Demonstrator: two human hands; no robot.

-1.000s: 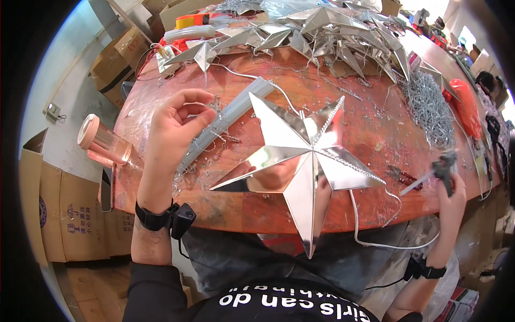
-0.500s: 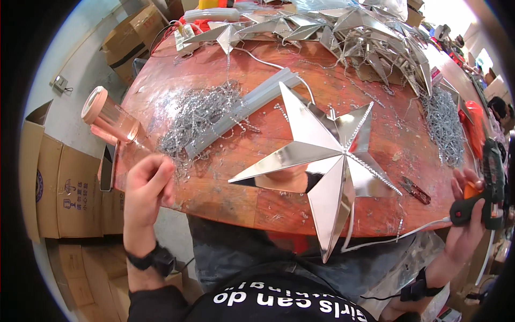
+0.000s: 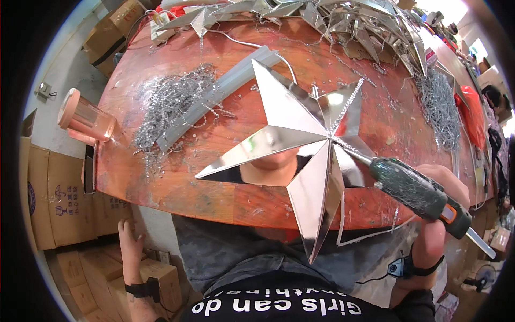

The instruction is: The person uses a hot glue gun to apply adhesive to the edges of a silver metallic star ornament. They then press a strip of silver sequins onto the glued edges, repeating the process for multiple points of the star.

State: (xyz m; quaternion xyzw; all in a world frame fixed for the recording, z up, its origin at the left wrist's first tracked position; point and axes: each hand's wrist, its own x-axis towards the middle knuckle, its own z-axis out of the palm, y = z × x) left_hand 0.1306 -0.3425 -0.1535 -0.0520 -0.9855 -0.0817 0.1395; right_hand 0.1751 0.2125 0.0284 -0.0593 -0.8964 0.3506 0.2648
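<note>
A shiny silver five-pointed star (image 3: 292,107) lies at the middle of the table's near edge, one point overhanging it. Silver bead chain (image 3: 350,102) runs along a ridge of the star to its centre. In my right hand (image 3: 445,185) is a dark green glue gun (image 3: 407,185), fingers wrapped around it. The gun's nozzle reaches close to the star's centre; whether it touches cannot be made out. A translucent glue stick (image 3: 480,243) juts from its back. My left hand (image 3: 131,240) hangs below the table's left edge beside cardboard boxes, fingers apart and holding nothing.
Silver bead chain lies in a tangle (image 3: 174,102) by a bundle of translucent sticks (image 3: 214,96). A pinkish clear jar (image 3: 91,118) stands at the left edge. More silver stars (image 3: 354,32) pile up at the back; another chain heap (image 3: 439,110) lies right. A white cord (image 3: 340,225) trails off the front.
My right hand has brought the glue gun from the far right in to the star's centre. My left hand has dropped from above the table's edge, its curled fingers now spread. The view has shifted.
</note>
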